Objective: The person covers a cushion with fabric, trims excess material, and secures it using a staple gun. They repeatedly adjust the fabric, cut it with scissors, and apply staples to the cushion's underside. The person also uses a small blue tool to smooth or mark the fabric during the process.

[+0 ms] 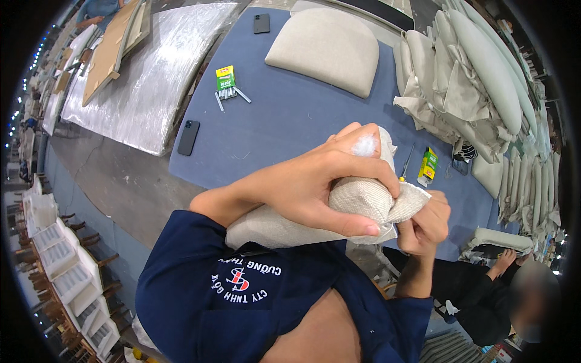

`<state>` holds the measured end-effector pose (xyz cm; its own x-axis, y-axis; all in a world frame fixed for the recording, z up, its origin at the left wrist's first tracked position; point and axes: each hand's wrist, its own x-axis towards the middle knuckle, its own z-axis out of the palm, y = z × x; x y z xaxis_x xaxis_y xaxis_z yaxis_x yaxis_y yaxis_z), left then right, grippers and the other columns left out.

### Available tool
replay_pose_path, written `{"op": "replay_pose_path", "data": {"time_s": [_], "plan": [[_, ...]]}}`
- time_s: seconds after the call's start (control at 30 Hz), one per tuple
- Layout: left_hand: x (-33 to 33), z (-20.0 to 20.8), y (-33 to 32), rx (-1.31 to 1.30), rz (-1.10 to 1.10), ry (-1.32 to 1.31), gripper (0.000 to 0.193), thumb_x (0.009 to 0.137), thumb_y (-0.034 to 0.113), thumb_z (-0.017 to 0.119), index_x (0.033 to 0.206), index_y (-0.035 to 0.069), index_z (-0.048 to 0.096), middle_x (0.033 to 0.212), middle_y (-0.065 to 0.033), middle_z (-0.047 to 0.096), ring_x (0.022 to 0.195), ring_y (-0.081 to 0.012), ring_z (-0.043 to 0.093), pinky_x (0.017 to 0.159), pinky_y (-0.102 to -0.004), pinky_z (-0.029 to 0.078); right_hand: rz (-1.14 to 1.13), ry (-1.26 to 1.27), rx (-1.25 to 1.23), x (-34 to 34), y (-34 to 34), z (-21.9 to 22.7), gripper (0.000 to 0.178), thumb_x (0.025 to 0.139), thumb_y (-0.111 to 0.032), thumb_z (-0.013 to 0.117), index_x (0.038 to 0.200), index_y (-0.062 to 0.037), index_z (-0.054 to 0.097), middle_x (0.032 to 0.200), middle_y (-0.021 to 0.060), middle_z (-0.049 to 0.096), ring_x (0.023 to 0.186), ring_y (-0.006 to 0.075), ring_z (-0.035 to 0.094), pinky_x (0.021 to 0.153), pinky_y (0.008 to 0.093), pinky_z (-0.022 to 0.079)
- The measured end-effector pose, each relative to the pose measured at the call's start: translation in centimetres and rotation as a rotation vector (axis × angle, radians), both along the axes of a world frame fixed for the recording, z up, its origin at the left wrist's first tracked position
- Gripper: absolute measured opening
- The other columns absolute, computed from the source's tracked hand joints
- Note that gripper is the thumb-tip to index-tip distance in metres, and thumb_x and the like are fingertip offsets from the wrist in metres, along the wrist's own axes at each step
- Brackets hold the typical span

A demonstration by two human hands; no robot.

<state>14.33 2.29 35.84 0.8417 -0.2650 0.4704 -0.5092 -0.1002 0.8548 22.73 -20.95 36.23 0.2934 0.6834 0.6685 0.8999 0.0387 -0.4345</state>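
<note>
My left hand (321, 181) is closed around one end of a beige fabric-covered cushion (278, 227), which lies across my front under my left forearm. Its thumb and fingers squeeze the padded end, and a white tuft of fluff (365, 145) sticks to the back of that hand. To the right, my right hand (426, 224) is closed in a pinch on the loose fabric edge at the cushion's corner, drawing it out to the side. Folds of cloth gather between the two hands. The cushion's far side is hidden by my left hand.
On the blue-covered table (266, 127) lie a finished-looking beige seat pad (327, 48), two dark phones, a green-yellow box of staples (226, 78) and another such box (428, 166) beside a screwdriver. Beige covers (448, 78) are piled at right. A co-worker (478, 290) sits lower right.
</note>
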Motion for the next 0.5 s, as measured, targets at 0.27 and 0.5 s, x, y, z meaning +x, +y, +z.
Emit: {"op": "replay_pose_path", "data": {"time_s": [0.27,0.5], "plan": [[0.2,-0.5,0.2,-0.032,0.054,-0.031,0.052,0.070,0.035,0.088,0.112,0.008,0.076,0.099,-0.0103,0.046,0.103,-0.0285,0.044,0.092,-0.0373,0.035,-0.186,0.348,0.107,-3.0,0.2,-3.4,0.012,0.079,-0.003,0.075,0.086,0.0072,0.072,0.069,0.0105,0.065,0.055,0.0178,0.056,0.054,0.0290,0.040],[0.1,-0.2,0.3,-0.024,0.035,-0.004,0.052,0.070,0.036,0.088,0.112,0.007,0.076,0.099,-0.0096,0.043,0.103,-0.0281,0.044,0.093,-0.0368,0.034,-0.162,0.344,0.151,-2.7,0.5,-3.7,0.014,0.082,-0.003,0.074,0.091,0.0081,0.073,0.074,0.0115,0.069,0.059,0.0182,0.061,0.058,0.0292,0.044]]}}
